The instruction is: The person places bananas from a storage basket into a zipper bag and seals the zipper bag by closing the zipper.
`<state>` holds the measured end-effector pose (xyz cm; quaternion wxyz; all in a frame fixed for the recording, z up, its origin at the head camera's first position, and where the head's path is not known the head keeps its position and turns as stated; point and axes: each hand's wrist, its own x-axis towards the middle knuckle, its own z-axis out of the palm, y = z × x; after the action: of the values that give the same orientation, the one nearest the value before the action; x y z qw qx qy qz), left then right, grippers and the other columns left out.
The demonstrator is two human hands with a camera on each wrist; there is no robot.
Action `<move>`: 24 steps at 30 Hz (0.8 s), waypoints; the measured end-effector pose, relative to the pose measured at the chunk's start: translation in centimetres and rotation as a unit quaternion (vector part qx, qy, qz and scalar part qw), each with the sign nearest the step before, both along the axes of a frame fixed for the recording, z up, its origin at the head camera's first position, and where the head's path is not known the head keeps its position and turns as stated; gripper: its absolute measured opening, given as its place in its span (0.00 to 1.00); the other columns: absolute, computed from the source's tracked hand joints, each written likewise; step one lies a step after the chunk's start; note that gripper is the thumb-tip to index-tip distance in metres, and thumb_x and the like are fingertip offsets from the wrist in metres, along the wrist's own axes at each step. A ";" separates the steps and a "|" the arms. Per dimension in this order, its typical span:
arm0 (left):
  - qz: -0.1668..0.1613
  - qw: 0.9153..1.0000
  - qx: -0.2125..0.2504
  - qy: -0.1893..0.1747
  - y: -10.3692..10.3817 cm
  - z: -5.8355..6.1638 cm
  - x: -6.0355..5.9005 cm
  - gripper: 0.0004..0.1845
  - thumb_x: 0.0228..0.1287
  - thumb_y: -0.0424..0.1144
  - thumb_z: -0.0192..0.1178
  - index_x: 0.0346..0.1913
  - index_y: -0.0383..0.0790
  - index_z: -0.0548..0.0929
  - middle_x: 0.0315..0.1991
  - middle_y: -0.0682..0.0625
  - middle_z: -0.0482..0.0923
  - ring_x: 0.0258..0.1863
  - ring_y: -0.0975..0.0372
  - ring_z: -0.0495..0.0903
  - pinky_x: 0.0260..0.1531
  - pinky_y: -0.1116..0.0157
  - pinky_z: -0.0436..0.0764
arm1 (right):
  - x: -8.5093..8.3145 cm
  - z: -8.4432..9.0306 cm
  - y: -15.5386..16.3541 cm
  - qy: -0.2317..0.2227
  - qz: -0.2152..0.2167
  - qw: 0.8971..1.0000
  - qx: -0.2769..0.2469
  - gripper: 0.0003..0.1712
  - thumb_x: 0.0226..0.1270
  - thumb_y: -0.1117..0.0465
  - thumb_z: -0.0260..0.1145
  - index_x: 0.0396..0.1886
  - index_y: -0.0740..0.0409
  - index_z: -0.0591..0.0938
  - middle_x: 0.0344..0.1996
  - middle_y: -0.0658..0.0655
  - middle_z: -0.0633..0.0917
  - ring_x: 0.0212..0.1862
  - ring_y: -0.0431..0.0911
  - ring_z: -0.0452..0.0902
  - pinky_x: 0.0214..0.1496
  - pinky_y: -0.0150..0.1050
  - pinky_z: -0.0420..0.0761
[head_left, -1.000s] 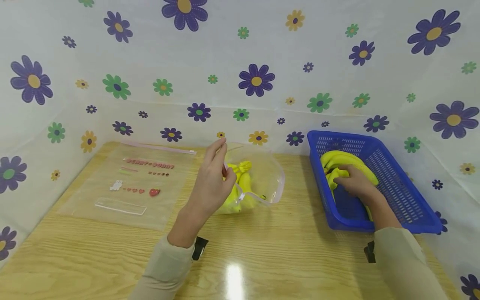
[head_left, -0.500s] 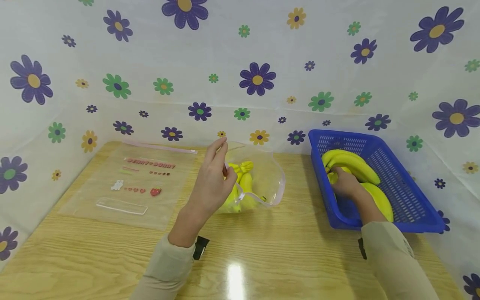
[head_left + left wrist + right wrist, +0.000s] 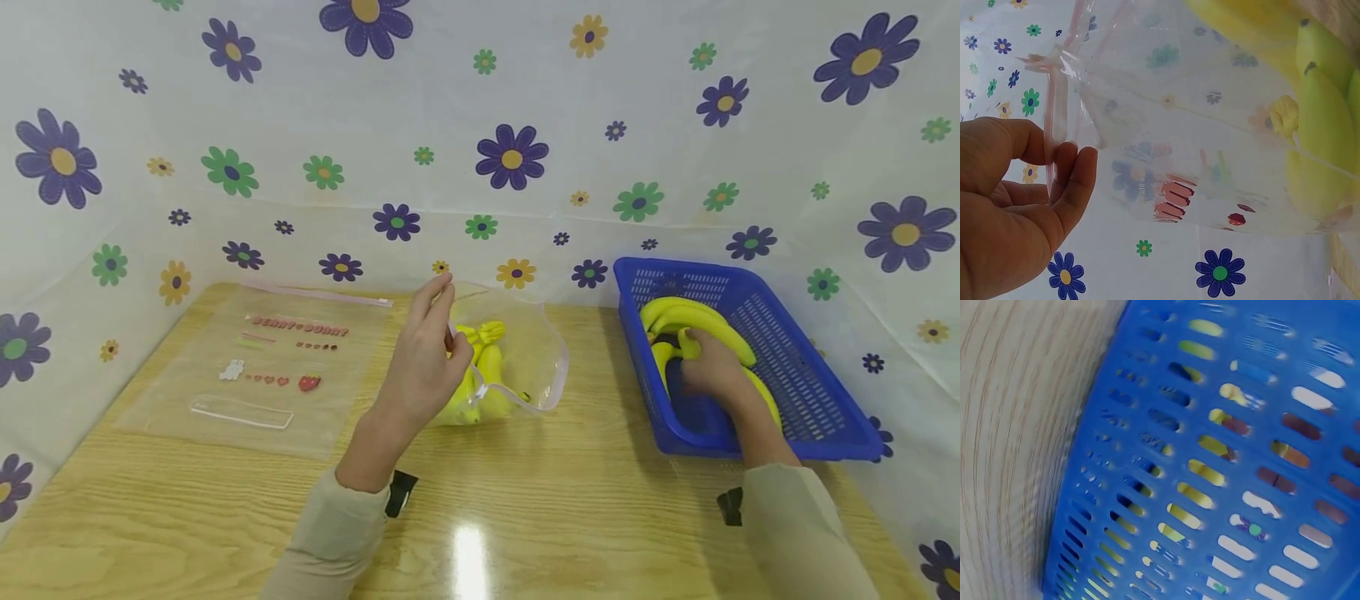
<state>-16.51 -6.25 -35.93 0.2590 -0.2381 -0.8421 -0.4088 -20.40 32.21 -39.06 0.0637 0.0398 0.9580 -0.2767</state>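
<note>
Since half a second ago the right hand (image 3: pixel 716 371) has shifted inside the blue basket (image 3: pixel 795 371): its fingers now curl around the stem end of a banana bunch (image 3: pixel 693 321), whose fruit arch over the hand toward the basket's far wall, and one banana that lay beside the wrist now sits partly under the forearm. The left hand (image 3: pixel 423 367) has not moved; it is raised over the worktop (image 3: pixel 570 508), thumb and fingertips pinching the pink zip rim of a clear plastic bag (image 3: pixel 540 350) and holding its mouth open toward the basket. In the left wrist view the rim strip passes between the thumb and the fingers (image 3: pixel 1075 181), and the printed film hangs from it. Inside the bag lie yellow bananas (image 3: pixel 483 367), resting on the worktop just behind the left hand. The basket stands at the right end of the worktop, near the bag but apart from it. A second, flat zip bag (image 3: pixel 255 367) with red printing lies at the left, well away from both hands. Flowered sheeting (image 3: pixel 510 158) forms the backdrop.
</note>
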 end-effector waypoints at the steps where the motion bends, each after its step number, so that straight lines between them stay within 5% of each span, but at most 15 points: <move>1: 0.000 1.000 0.000 0.000 0.0 0.0 0.0 0.29 0.59 0.18 0.55 0.66 0.16 0.66 0.71 0.32 0.61 0.24 0.63 0.68 0.27 0.70 0.74 | 0.2 0.2 0.0 -0.003 -0.010 1.000 -0.013 0.44 0.54 0.73 0.50 0.74 0.76 0.52 0.63 0.81 0.67 0.43 0.62 0.71 0.39 0.45 0.75; 4: 0.000 1.000 0.000 0.000 0.0 0.0 0.0 0.29 0.59 0.17 0.55 0.66 0.16 0.66 0.71 0.32 0.61 0.24 0.63 0.69 0.27 0.70 0.74 | 1.0 0.8 0.2 0.001 -0.044 0.998 -0.039 0.42 0.61 0.73 0.46 0.76 0.72 0.47 0.67 0.81 0.62 0.50 0.65 0.67 0.46 0.51 0.73; 6: 0.000 1.000 0.001 -0.003 0.0 0.0 0.0 0.29 0.59 0.17 0.55 0.66 0.16 0.66 0.71 0.32 0.61 0.24 0.63 0.69 0.27 0.71 0.74 | 1.5 1.1 0.3 0.013 -0.071 0.996 -0.057 0.43 0.62 0.74 0.47 0.77 0.70 0.46 0.58 0.81 0.69 0.47 0.64 0.67 0.45 0.50 0.73; 10: -0.001 1.000 0.002 -0.006 0.0 0.0 -0.1 0.30 0.59 0.17 0.55 0.66 0.16 0.66 0.71 0.32 0.60 0.24 0.62 0.69 0.28 0.71 0.74 | 2.5 1.4 0.4 0.055 -0.117 0.985 -0.112 0.41 0.68 0.74 0.46 0.79 0.66 0.46 0.58 0.79 0.69 0.40 0.54 0.76 0.36 0.34 0.80; 12: 0.000 1.000 0.001 -0.006 0.1 0.0 -0.1 0.30 0.59 0.18 0.55 0.66 0.16 0.66 0.71 0.32 0.60 0.24 0.62 0.69 0.28 0.71 0.74 | 3.1 1.6 0.3 0.076 -0.140 0.974 -0.162 0.36 0.73 0.72 0.40 0.80 0.62 0.46 0.70 0.77 0.60 0.40 0.46 0.78 0.35 0.27 0.81; 14: 0.001 1.000 -0.001 -0.008 0.1 0.0 -0.1 0.30 0.59 0.18 0.55 0.66 0.17 0.66 0.71 0.32 0.60 0.24 0.62 0.68 0.27 0.71 0.74 | 3.6 1.8 0.1 0.095 -0.167 0.950 -0.244 0.34 0.76 0.67 0.34 0.80 0.57 0.48 0.78 0.69 0.48 0.41 0.40 0.78 0.39 0.25 0.81; 16: 0.002 1.000 -0.001 -0.009 0.1 0.0 -0.1 0.30 0.59 0.18 0.55 0.67 0.17 0.65 0.71 0.32 0.60 0.24 0.62 0.68 0.27 0.70 0.74 | 4.1 2.2 0.0 0.116 -0.200 0.901 -0.367 0.31 0.79 0.64 0.34 0.80 0.53 0.54 0.78 0.62 0.51 0.40 0.39 0.76 0.40 0.25 0.82; 17: 0.002 1.000 0.000 -0.011 0.1 0.0 -0.1 0.30 0.59 0.18 0.55 0.67 0.17 0.65 0.71 0.32 0.60 0.24 0.62 0.68 0.27 0.70 0.74 | 4.3 2.5 -0.1 0.129 -0.215 0.862 -0.440 0.30 0.79 0.63 0.35 0.79 0.52 0.58 0.76 0.60 0.54 0.40 0.40 0.75 0.41 0.27 0.83; 20: 0.003 1.000 0.002 -0.012 0.1 0.0 -0.2 0.30 0.60 0.17 0.55 0.67 0.17 0.65 0.71 0.32 0.60 0.24 0.61 0.68 0.27 0.70 0.74 | 4.9 3.4 -0.3 0.158 -0.237 0.714 -0.640 0.25 0.79 0.62 0.42 0.71 0.50 0.71 0.67 0.54 0.63 0.40 0.48 0.73 0.41 0.33 0.85; 21: 0.003 1.000 0.003 -0.013 0.1 0.0 -0.2 0.30 0.60 0.17 0.54 0.67 0.17 0.65 0.71 0.32 0.60 0.24 0.61 0.68 0.27 0.70 0.74 | 5.1 3.7 -0.4 0.162 -0.236 0.673 -0.682 0.23 0.79 0.62 0.45 0.69 0.50 0.74 0.64 0.52 0.65 0.40 0.50 0.73 0.40 0.35 0.85; 22: 0.003 1.000 0.003 -0.013 0.1 -0.1 -0.2 0.30 0.60 0.17 0.54 0.67 0.17 0.65 0.71 0.32 0.60 0.24 0.61 0.68 0.27 0.70 0.74 | 5.3 3.9 -0.6 0.162 -0.230 0.645 -0.711 0.22 0.78 0.63 0.48 0.66 0.51 0.75 0.62 0.52 0.66 0.39 0.51 0.73 0.39 0.36 0.85; 23: 0.003 1.000 0.002 -0.013 0.1 -0.1 -0.2 0.30 0.60 0.17 0.54 0.67 0.17 0.65 0.71 0.32 0.60 0.24 0.61 0.68 0.27 0.70 0.74 | 5.6 4.0 -0.9 0.159 -0.220 0.630 -0.727 0.20 0.77 0.62 0.51 0.65 0.51 0.76 0.61 0.52 0.67 0.38 0.51 0.73 0.38 0.36 0.85; 24: 0.003 1.000 0.002 -0.013 0.1 -0.1 -0.2 0.30 0.60 0.17 0.54 0.67 0.17 0.65 0.71 0.32 0.60 0.24 0.61 0.68 0.27 0.70 0.75 | 5.8 4.1 -1.3 0.155 -0.206 0.628 -0.735 0.19 0.77 0.62 0.54 0.64 0.51 0.76 0.60 0.52 0.67 0.37 0.50 0.74 0.37 0.36 0.84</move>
<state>-16.68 -6.14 -36.05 0.2497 -0.2297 -0.8452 -0.4130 -14.58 30.92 -34.96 -0.1365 0.1331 0.3996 -0.8967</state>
